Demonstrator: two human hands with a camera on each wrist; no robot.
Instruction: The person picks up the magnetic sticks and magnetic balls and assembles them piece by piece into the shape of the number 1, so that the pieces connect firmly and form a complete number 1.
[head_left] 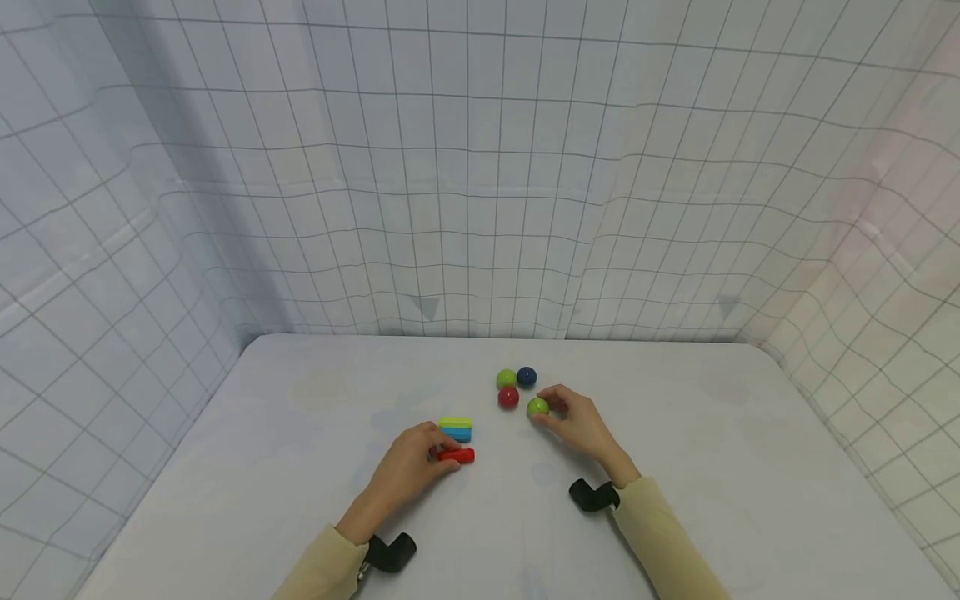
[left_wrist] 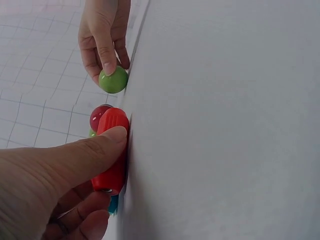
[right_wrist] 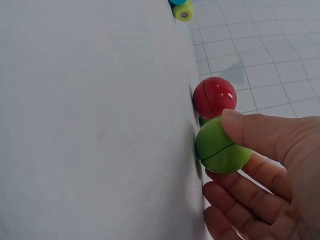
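Left hand (head_left: 408,462): thumb and fingers pinch a red bar (head_left: 465,456) at the tabletop. The bar is glossy and rounded along its length; the left wrist view shows ribbing towards one end and a small dark spot at the other.

Right hand (head_left: 579,423): thumb and fingers hold a green ball (head_left: 537,407). It is smooth and shiny, with a thin dark seam across it.

Just beyond the left grip, a blue bar (head_left: 461,435) and a yellow-green bar (head_left: 455,422) lie side by side. Ahead and to the left of the right grip, a red ball (head_left: 508,397), a second green ball (head_left: 507,378) and a dark blue ball (head_left: 527,377) sit close together.

The white table (head_left: 720,433) extends outward from both grips, its side edges well apart from them. Its far edge runs beyond the balls, before gridded sheeting (head_left: 487,167). Open tabletop separates the two grips.
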